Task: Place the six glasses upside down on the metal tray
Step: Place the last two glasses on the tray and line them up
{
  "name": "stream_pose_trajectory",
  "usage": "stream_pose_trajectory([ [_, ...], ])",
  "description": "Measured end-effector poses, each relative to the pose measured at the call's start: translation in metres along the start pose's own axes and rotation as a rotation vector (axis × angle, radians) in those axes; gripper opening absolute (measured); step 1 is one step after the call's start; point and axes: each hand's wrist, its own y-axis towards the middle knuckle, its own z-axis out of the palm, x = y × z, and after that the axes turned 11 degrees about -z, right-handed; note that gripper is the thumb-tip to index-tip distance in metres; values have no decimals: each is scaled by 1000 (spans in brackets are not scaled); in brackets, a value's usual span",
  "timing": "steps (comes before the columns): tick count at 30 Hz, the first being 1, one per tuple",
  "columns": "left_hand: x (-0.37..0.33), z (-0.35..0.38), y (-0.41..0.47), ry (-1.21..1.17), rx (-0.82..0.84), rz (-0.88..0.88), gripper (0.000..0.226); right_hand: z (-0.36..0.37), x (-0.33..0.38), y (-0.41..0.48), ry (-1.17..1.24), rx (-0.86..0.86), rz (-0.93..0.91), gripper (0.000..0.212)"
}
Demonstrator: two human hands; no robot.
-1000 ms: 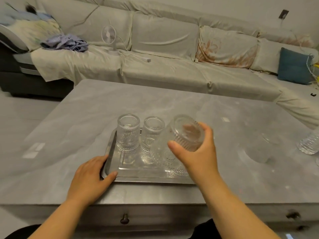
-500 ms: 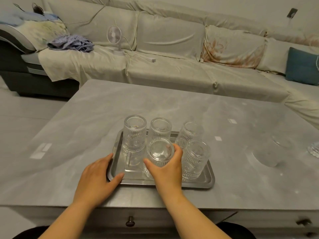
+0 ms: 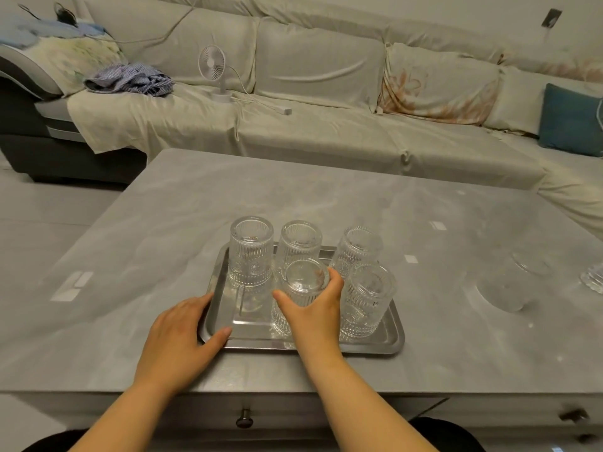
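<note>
- held the front-middle glass (image 3: 301, 290) in the right hand (image 3: 315, 313), thumb and fingers wrapped round its wall near the upturned base; clamped, not released.
- rested the left hand (image 3: 177, 337) on the near-left corner of the metal tray (image 3: 388, 340), fingers loosely spread and flat, gripping nothing; thumb tip lay on the rim.
- kept the hands apart, the left on the tray edge, the right on the glass.
- stood five glasses on the tray: back-left glass (image 3: 250, 252), back-middle glass (image 3: 300, 244), back-right glass (image 3: 357, 251), front-right glass (image 3: 368, 300), plus the held one. all mouth down, base up, long axis upright.
- left the front-left slot of the tray open.
- showed part of another glass (image 3: 592, 282) at the right edge of the table (image 3: 163, 223), well apart from the tray; orientation not clear.
- risk, judged: close packing. contact with the neighbours on release could chip or topple a glass.
- risk, judged: smooth tray floor. a sideways nudge could slide a rim; the steadying left hand limited tray shift.
- risk, judged: a tilted set-down would leave the held glass rocking on its mouth.
</note>
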Motion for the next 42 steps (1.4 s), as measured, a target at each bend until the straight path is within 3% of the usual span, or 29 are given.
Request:
stream_pose_trajectory([
  [4, 0, -1, 0, 9, 5, -15, 54, -8, 14, -9, -63, 59, -75, 99],
  [8, 0, 1, -1, 61, 47, -41, 58, -36, 29, -16, -149, 49, -284, 82],
  [11, 0, 2, 0, 76, 53, -83, 58, -78, 25, 2, -287, -76, -358, 68],
  [17, -25, 21, 2, 37, 65, -110, 57, -176, -24, 66, -671, -199, -136, 69],
  [24, -31, 29, -1, 163, 6, -14, 53, -245, -72, 96, -588, -537, 127, 89],
  [36, -33, 28, -2, 174, 20, -22, 49, -285, -93, 142, -627, -411, 353, 83],
  [42, -32, 30, 1, 168, -3, 1, 76, -287, -89, 140, -647, -396, 339, 72],
])
